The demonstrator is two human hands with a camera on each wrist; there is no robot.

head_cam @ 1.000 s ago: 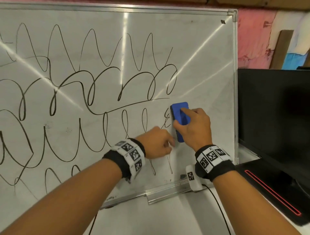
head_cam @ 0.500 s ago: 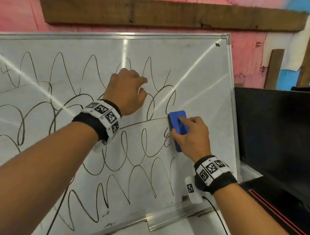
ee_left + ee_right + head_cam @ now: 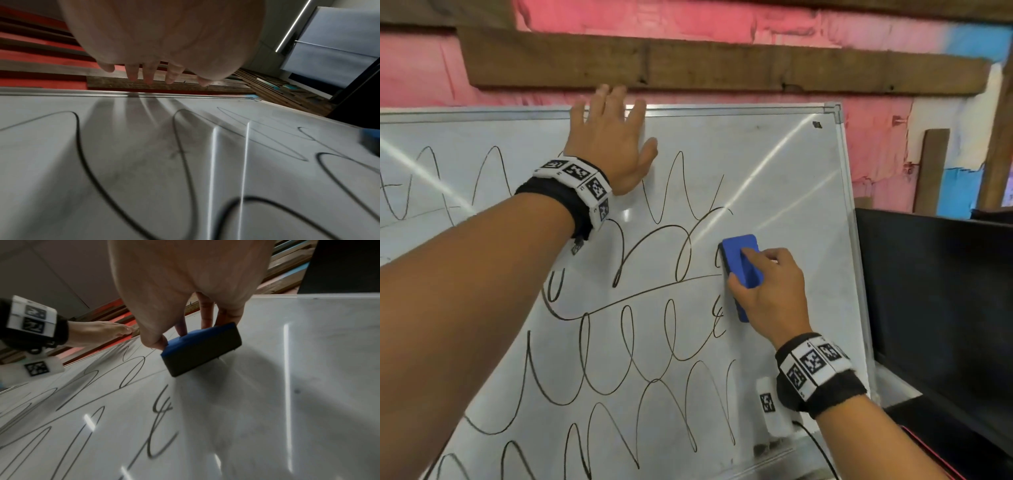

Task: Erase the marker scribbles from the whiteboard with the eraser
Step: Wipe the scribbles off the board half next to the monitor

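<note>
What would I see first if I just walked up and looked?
Black marker scribbles looping over nearly the whole whiteboard. Then the bright blue eraser in the right hand, flat against the board at the scribbles' right edge. The left hand is spread open at the board's top edge.

No readable words, brands or numbers appeared: the whiteboard bore only looping marker scribbles (no letters), and the wristbands carried square black-and-white coded tags.

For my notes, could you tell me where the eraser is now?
In the head view, the blue eraser is gripped by the right hand against the whiteboard's right part.
</note>
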